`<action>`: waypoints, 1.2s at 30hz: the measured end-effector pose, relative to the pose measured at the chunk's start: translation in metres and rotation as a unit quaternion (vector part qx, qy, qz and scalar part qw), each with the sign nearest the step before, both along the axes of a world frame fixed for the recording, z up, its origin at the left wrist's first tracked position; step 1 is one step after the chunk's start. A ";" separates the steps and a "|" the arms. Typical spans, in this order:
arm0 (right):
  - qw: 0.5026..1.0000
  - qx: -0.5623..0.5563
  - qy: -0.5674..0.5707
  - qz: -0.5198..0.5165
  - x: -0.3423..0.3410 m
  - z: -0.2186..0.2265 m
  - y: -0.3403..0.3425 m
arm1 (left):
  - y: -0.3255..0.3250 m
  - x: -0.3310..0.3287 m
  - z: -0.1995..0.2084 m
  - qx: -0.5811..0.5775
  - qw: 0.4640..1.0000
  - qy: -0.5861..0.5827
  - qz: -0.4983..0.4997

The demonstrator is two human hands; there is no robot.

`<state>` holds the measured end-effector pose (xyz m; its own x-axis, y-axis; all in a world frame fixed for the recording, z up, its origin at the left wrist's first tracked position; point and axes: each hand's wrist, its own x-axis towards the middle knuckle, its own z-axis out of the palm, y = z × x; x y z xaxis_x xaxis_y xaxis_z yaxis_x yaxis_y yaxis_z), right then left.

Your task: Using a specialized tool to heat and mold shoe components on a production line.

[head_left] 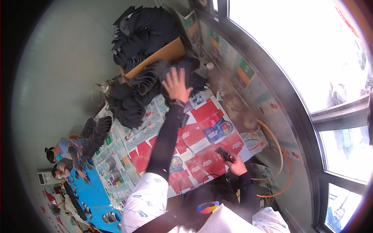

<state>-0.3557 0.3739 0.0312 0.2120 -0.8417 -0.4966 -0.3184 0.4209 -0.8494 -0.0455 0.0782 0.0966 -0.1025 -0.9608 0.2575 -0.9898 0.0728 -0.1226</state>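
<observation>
My left hand [176, 85] stretches out far over the table, palm down with fingers spread. Under and just beyond its fingers lies a pile of black insole-like pieces [190, 66]; whether the fingertips touch them I cannot tell. My right hand [237, 167] is closed around a small black handheld tool [224, 154], which points up and left above the red and white printed sheet [198, 167]. Part of the tool's grip is hidden in my fist.
Behind the pile stands a cardboard box [155, 58] heaped with black pieces. More stacks [130, 110] lie to its left. An orange hose [289, 171] curves down at right, below the window. At far left, people [66, 155] sit by a blue table [91, 190].
</observation>
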 end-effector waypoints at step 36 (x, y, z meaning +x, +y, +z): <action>0.946 -0.091 -0.273 -0.153 0.267 0.020 -0.388 | -0.006 0.081 -0.077 -0.238 0.698 0.654 0.169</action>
<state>-0.0888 -0.0146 0.0515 0.1279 -0.9660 -0.2245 0.3009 0.2535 -0.9194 0.0358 0.0724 0.0192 0.7309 -0.6472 0.2167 -0.2284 0.0673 0.9712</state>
